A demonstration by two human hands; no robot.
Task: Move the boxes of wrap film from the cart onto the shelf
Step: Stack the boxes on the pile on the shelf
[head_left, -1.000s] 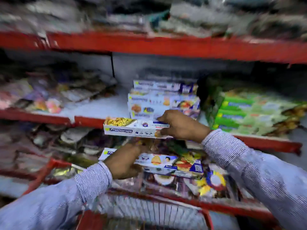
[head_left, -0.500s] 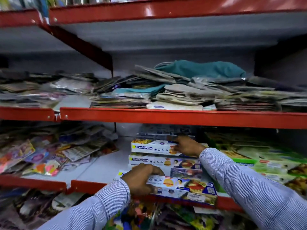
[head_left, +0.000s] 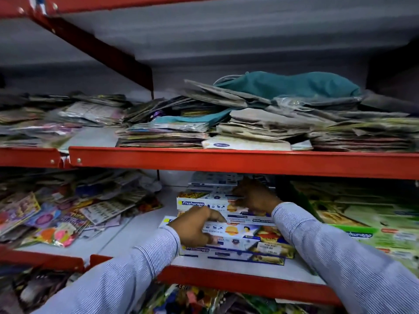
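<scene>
Two hands gripped two white cardboard wrap-film boxes: left hand point(head_left: 197, 225) the front box point(head_left: 247, 234), right hand point(head_left: 254, 197) the rear box point(head_left: 199, 201).

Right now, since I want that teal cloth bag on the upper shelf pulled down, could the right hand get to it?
Probably yes. The right hand is busy on the wrap boxes one shelf down, but the teal bag lies uncovered on top of its pile, with open space above.

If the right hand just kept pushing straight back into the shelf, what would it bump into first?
Probably the pale boxes stacked behind the Freshwrapp box that the right hand rests on, with the shelf's back wall beyond. Depth there is dim and blurred, so this is a guess.
</scene>
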